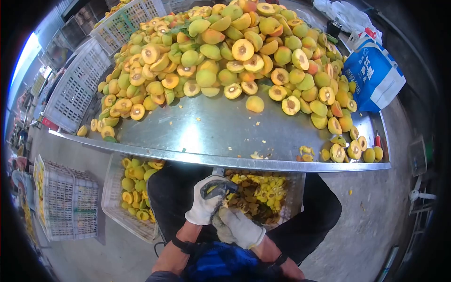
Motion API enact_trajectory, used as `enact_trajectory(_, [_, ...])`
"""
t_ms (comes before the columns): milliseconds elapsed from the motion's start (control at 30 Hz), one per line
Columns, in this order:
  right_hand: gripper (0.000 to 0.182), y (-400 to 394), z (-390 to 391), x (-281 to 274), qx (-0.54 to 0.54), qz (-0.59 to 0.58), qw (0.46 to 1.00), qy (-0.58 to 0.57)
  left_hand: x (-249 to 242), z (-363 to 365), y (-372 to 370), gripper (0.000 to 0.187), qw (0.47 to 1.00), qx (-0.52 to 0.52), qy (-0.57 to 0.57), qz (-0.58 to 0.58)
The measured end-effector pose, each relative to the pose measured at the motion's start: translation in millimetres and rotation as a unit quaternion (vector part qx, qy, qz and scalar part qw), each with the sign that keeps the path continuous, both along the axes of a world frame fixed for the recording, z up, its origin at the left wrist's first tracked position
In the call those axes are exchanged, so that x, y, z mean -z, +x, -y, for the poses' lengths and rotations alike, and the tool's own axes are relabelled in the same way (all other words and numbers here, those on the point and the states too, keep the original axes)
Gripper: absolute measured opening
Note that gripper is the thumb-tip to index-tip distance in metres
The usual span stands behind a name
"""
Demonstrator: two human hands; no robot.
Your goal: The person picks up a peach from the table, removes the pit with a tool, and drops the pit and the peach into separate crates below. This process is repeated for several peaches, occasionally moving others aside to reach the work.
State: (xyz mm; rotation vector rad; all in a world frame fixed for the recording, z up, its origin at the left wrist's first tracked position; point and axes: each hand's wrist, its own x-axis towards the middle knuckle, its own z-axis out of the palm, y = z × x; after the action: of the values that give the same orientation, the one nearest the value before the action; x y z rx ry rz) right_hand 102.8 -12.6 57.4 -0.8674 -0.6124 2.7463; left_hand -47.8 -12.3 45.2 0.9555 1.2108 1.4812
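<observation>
Both hands meet between my knees, below the table edge, in white work gloves. My left hand (pixel 206 199) is closed, its fingers curled and darkly stained; a bit of yellow shows between them, too small to name. Against it, my right hand (pixel 239 228) is closed too, with fingertips hidden where the gloves touch. Under the hands stands a crate (pixel 295 197) holding yellow fruit scraps (pixel 260 190) and brown pieces. A large heap of yellow-green peaches (pixel 206 77), many halved with pits showing, covers the far part of the metal table (pixel 188 127).
A crate of peach halves (pixel 117 207) stands left of my legs, near stacked white crates (pixel 70 202). More crates (pixel 77 87) lean at the table's left. A blue-and-white bag (pixel 373 75) and a red-handled tool (pixel 377 139) are at right.
</observation>
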Motion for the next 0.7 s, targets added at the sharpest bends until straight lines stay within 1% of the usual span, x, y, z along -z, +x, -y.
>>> enact_trajectory(67, [0.030,-5,0,1,-0.017,0.093,0.983,0.159,7,-2,-8,0.059,0.995,0.038,-0.047,0.075])
enact_trajectory(100, [0.030,-6,2,2,-0.027,0.140,0.962,0.234,7,-1,-10,0.033,0.985,0.054,-0.056,0.153])
enact_trajectory(200, [0.028,2,-7,-9,-0.049,0.122,0.983,0.131,3,-3,-8,0.029,0.982,0.055,-0.171,0.058])
enact_trajectory(233, [0.028,4,-7,-5,-0.058,0.116,0.987,0.100,10,-4,-9,0.027,0.984,0.068,-0.157,0.041])
enact_trajectory(300, [0.028,6,-7,6,-0.072,0.099,0.992,0.038,14,-5,-10,0.028,0.976,0.099,-0.191,0.004])
enact_trajectory(333, [0.028,7,-6,6,-0.069,0.111,0.990,0.048,16,-6,-11,0.029,0.971,0.115,-0.208,-0.016])
enact_trajectory(400, [0.029,5,-7,0,-0.069,0.134,0.986,0.068,19,-7,-19,0.038,0.954,0.145,-0.253,-0.066])
enact_trajectory(467, [0.031,15,-3,20,-0.039,0.060,0.997,-0.034,24,-9,-19,0.047,0.958,0.165,-0.234,0.021])
enact_trajectory(500, [0.032,17,-3,25,-0.025,0.021,0.996,-0.084,28,-11,-14,0.052,0.959,0.166,-0.187,0.132])
enact_trajectory(533, [0.033,17,-5,25,-0.018,-0.005,0.995,-0.099,34,-11,-12,0.057,0.946,0.164,-0.137,0.242])
enact_trajectory(567, [0.033,17,-7,21,-0.009,-0.033,0.993,-0.116,51,-8,-12,0.067,0.961,0.148,-0.090,0.216])
enact_trajectory(600, [0.034,18,-8,19,0.001,-0.060,0.989,-0.133,58,-5,-9,0.067,0.971,0.118,-0.076,0.195])
enact_trajectory(667, [0.035,19,-8,24,0.000,-0.090,0.987,-0.131,66,2,-1,0.068,0.986,0.056,-0.048,0.151])
enact_trajectory(700, [0.036,20,-8,27,0.000,-0.105,0.986,-0.130,66,7,-1,0.063,0.984,0.034,-0.071,0.158])
